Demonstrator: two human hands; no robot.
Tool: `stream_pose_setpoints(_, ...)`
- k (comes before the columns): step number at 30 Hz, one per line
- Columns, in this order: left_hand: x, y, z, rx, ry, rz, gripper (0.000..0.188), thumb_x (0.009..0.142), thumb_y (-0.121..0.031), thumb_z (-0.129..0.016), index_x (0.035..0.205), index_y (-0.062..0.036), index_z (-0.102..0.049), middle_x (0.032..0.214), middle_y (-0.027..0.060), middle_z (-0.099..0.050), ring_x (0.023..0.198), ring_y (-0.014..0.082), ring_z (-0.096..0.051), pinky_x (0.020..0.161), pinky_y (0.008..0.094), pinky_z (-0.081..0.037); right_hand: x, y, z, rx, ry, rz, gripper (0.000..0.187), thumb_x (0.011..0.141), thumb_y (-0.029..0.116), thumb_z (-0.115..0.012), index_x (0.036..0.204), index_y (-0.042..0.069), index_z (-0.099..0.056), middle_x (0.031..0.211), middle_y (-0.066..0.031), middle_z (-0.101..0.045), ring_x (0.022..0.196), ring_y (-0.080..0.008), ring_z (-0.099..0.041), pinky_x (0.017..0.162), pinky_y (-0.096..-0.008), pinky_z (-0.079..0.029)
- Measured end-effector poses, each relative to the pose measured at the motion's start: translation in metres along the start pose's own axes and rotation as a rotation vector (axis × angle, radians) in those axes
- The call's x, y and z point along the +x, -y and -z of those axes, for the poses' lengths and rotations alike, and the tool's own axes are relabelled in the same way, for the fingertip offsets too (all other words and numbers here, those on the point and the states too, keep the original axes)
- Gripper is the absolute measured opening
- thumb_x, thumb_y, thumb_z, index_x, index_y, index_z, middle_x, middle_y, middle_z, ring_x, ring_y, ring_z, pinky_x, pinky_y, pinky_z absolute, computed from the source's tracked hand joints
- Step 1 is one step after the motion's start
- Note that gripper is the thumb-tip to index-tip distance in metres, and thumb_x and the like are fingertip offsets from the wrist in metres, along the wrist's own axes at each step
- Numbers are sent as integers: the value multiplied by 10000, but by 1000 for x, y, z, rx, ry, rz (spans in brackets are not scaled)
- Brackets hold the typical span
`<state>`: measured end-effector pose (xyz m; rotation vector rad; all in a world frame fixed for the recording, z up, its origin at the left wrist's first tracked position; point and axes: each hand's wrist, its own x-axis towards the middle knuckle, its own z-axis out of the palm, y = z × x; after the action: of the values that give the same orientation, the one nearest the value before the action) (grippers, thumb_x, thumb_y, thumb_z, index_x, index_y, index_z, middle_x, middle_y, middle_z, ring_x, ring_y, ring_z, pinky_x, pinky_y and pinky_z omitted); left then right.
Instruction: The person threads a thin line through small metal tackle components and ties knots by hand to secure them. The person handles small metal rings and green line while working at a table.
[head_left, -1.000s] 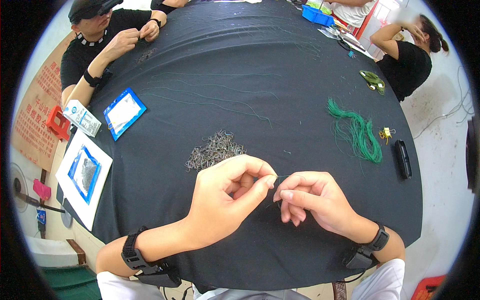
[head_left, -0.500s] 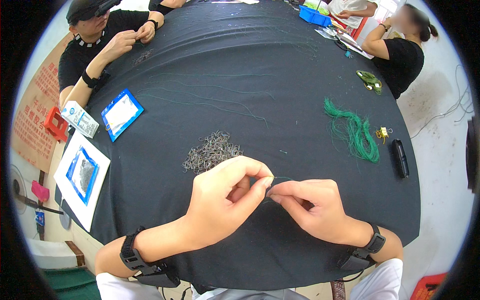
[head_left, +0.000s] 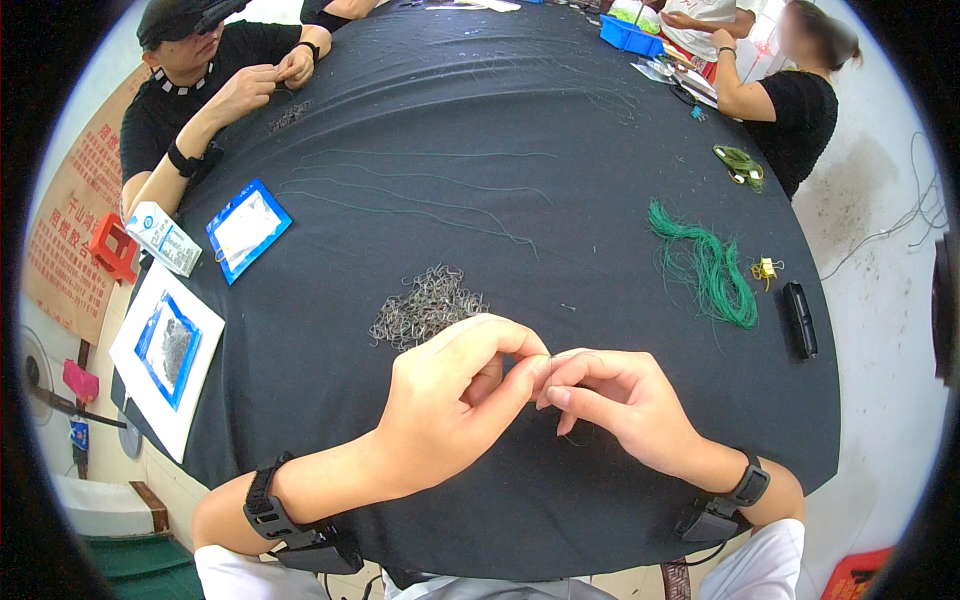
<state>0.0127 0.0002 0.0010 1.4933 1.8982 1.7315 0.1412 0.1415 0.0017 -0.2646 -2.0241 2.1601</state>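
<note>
Left hand (head_left: 450, 405): thumb and forefinger pinched on thin dark-green thread (head_left: 574, 442), trailing below right fingertips. Right hand (head_left: 630, 400): fingers narrow, grip cannot be told. Bent grey metal hooks (head_left: 425, 305): heaped on black-cloth surface (head_left: 560, 520), beyond left hand. Handling: pinch firmly, tension thread evenly.

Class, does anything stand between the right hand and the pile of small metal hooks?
Yes: the left hand lies across the direct path from the right hand to the pile of small metal hooks. In this view, it also overlaps the pile's near edge.
</note>
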Motion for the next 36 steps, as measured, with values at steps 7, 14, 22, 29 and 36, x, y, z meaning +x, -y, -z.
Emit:
stream_pose_setpoints(7,-2,2,4,-16,66,43,66,846,32,-610,909,17,-615,781,3,-576,582,-3,-435,482,161,-327,1,5,7,240,80,-308,216,953,202,-531,1000,10,-618,845,-46,-637,641,-58,-549,510,-194,-429)
stream_pose_setpoints(14,-2,1,5,-71,115,128,66,875,24,-590,941,32,-597,827,25,-613,670,5,-540,532,148,-394,0,7,3,208,41,-343,137,942,137,-547,960,20,-615,683,56,-484,518,-6,-325,454,-181,-222)
stream_pose_setpoints(22,-3,-2,4,-186,140,248,84,895,15,-570,973,42,-584,874,48,-628,767,49,-595,627,175,-474,0,8,2,108,50,-312,149,943,136,-538,973,11,-613,692,66,-523,564,3,-375,487,-182,-281)
stream_pose_setpoints(29,-1,-5,3,-427,98,377,85,911,-19,-565,975,31,-588,885,43,-623,809,59,-582,686,190,-469,1,-3,-4,-77,-36,-81,131,919,109,-572,936,0,-643,723,53,-585,570,12,-416,486,-186,-311)
stream_pose_setpoints(36,-2,0,-2,-377,-24,317,73,884,-35,-599,934,15,-615,792,12,-618,644,15,-542,534,171,-438,-4,10,-10,-669,-108,210,40,825,74,-661,842,40,-674,576,-53,-595,457,-75,-513,443,-238,-396)
